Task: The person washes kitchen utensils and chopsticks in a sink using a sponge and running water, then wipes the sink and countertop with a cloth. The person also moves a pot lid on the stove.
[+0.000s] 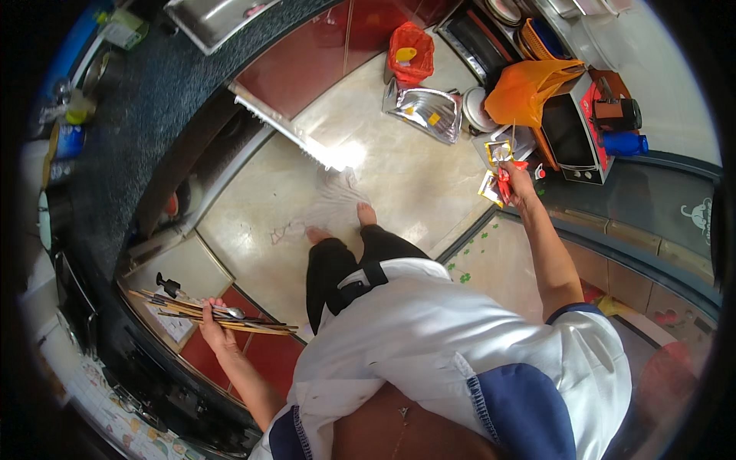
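Observation:
A loose bundle of wooden chopsticks (pixel 265 329) and a metal spoon (pixel 234 312) are gripped in my left hand (pixel 215 333), out over the red cabinet fronts at lower left. On the right, my right hand (pixel 520 187) holds small yellow-and-silver packets (pixel 490 188) together with red wrappers (pixel 504 185). A thin stick (pixel 513 133) rises just beyond those fingers; whether I hold it cannot be made out. Near the right hand are a bottle with a red-and-white cap (pixel 539 171) and an orange plastic bag (pixel 512 92).
An open cabinet door (pixel 282 129) juts over the floor ahead. A bin with a red liner (pixel 411 52), a silver foil bag (pixel 428 112) and a crumpled cloth (pixel 339 190) are on the floor. A microwave oven (pixel 572 135) stands right; a dark countertop (pixel 149 126) curves along the left.

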Demonstrator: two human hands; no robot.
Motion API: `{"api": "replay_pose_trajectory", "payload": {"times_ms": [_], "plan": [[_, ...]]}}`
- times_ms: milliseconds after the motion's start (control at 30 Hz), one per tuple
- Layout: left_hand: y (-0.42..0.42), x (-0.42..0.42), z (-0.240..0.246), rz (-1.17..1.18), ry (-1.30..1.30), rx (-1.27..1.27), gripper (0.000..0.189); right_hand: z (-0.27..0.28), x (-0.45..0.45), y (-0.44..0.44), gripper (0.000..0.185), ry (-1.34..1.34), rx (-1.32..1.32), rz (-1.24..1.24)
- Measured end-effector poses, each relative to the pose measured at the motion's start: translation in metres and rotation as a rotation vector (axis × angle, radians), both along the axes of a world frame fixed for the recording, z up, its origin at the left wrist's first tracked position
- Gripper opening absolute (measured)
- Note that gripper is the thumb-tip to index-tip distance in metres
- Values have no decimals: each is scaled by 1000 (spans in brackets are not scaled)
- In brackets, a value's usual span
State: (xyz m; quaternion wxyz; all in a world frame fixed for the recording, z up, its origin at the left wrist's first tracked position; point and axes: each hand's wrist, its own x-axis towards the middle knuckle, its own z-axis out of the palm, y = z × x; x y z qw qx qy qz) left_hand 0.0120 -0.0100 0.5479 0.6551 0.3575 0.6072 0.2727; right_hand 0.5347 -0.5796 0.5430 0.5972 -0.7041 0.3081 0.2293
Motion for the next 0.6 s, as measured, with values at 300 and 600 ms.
{"api": "replay_pose_trajectory", "payload": {"times_ms": [300, 600], "plan": [[81, 188, 50, -324, -400, -145, 25, 42, 20, 23, 17, -106, 376, -154], [89, 331, 76, -516, -459, -259, 20, 59, 69, 14, 20, -280, 651, -73]]}}
